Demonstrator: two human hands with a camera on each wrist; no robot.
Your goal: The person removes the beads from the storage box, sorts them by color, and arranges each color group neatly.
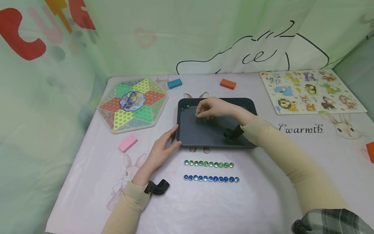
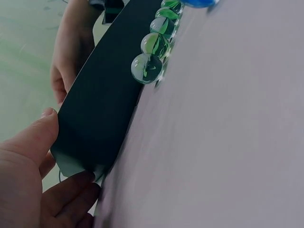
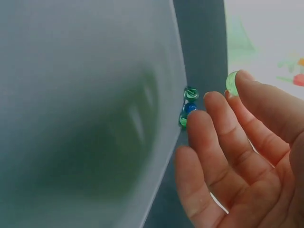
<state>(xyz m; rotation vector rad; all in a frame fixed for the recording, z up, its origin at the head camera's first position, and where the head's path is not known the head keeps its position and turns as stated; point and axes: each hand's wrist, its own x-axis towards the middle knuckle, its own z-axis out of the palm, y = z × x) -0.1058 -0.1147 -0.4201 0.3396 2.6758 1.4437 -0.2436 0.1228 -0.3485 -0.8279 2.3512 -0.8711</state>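
Observation:
My right hand (image 1: 217, 107) is over the dark grey tray (image 1: 198, 133), pinching a green glass marble (image 3: 231, 84) between thumb and index finger. Its other fingers are spread and lightly bent. A few marbles (image 1: 188, 106), green ones and a blue one, lie together in the tray's far left corner. At the near left corner, my left hand (image 1: 162, 148) holds the tray with its thumb on the front side and fingers around the left side. In front of the tray, green marbles (image 1: 205, 163) form a row, and blue marbles (image 1: 210, 178) form a second row nearer me.
A hexagonal Chinese checkers board (image 1: 132, 100) lies at the left, an animal puzzle board (image 1: 311, 92) at the far right. Blue (image 1: 174, 83), orange (image 1: 228, 84) and pink (image 1: 128, 143) blocks sit around the tray. Another orange block (image 1: 370, 151) shows at the right edge.

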